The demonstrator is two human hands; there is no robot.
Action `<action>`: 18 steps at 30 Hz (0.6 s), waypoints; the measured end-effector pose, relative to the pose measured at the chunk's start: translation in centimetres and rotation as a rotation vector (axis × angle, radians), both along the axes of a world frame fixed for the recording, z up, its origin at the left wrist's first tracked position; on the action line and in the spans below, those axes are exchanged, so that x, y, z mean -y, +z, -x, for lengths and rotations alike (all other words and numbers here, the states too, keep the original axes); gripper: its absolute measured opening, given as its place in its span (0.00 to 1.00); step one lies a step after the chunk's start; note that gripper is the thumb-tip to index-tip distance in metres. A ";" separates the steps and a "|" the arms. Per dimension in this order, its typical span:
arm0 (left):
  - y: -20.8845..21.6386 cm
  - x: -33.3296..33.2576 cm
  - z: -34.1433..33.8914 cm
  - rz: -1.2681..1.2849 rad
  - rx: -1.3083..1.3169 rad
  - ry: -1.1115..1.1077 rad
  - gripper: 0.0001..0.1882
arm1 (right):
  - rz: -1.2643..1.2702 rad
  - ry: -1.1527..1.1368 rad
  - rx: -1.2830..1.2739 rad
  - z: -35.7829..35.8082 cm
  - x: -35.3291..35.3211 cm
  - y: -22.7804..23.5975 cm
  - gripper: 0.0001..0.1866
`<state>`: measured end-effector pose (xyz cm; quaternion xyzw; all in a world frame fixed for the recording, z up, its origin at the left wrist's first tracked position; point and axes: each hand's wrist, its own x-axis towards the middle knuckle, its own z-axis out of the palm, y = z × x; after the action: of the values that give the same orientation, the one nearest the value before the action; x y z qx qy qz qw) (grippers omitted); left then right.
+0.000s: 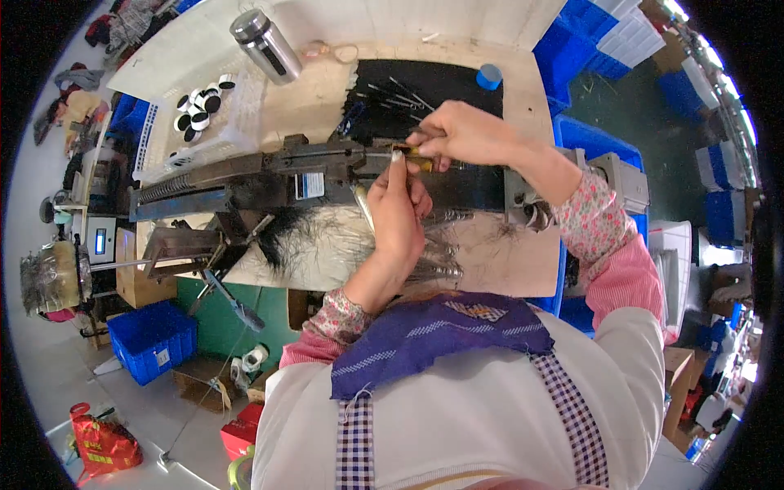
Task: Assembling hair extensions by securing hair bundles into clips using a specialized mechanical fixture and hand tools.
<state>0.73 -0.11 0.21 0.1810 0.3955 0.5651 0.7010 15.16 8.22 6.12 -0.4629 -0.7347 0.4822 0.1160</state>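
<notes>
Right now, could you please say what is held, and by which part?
The right hand holds a yellow piece; by which part is hidden. Whether the left hand holds anything is unclear.

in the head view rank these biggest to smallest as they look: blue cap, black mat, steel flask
1. Black mat, largest even with the right hand covering part
2. Steel flask
3. Blue cap

Workshop, as I read it from my feed: metal machine [245,193] along the table [523,273] mid-frame, dark fibres [280,238] strewn below it, blue crate [153,343] lower left, stacked crates [581,37] upper right.
</notes>
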 end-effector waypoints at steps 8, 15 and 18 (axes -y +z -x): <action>-1.4 0.0 0.2 -0.074 -0.037 -0.184 0.26 | 0.372 0.000 -0.250 -0.9 -2.0 -0.8 0.17; 1.4 -1.0 1.8 -0.012 0.663 -0.162 0.41 | -0.533 0.074 0.300 -0.7 -0.3 2.1 0.24; 1.6 -1.1 2.7 0.027 0.743 -0.158 0.41 | -0.796 -0.195 0.424 -1.2 0.7 1.4 0.24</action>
<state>-1.97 0.98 1.80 -0.0154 0.1063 0.5312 0.8404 16.32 7.56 7.49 -0.5377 -0.8233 0.0441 0.1767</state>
